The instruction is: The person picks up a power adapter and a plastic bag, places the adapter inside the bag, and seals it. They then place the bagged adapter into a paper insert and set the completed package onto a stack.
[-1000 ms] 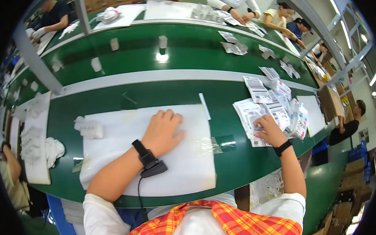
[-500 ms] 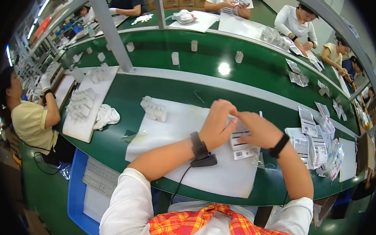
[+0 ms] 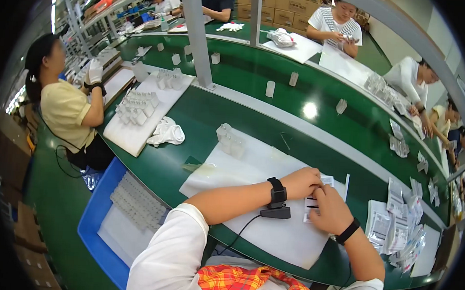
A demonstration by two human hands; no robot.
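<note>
The left hand [image 3: 300,183] and right hand [image 3: 333,211] keep a pinching grip on the white packet [image 3: 308,203], which could rip if they tug too hard.

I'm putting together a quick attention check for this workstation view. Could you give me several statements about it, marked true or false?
1. Left grip and right grip are both at a printed packet over the white sheet. True.
2. The blue tray is on the person's right. False: the blue tray is on the left.
3. A cluster of translucent pieces stands on the white sheet. True.
4. The packet pile lies left of the white sheet. False: the packet pile is to its right.
5. A crumpled white cloth lies left of the white sheet. True.
6. The right wrist is bare. False: it wears a black band.
</note>
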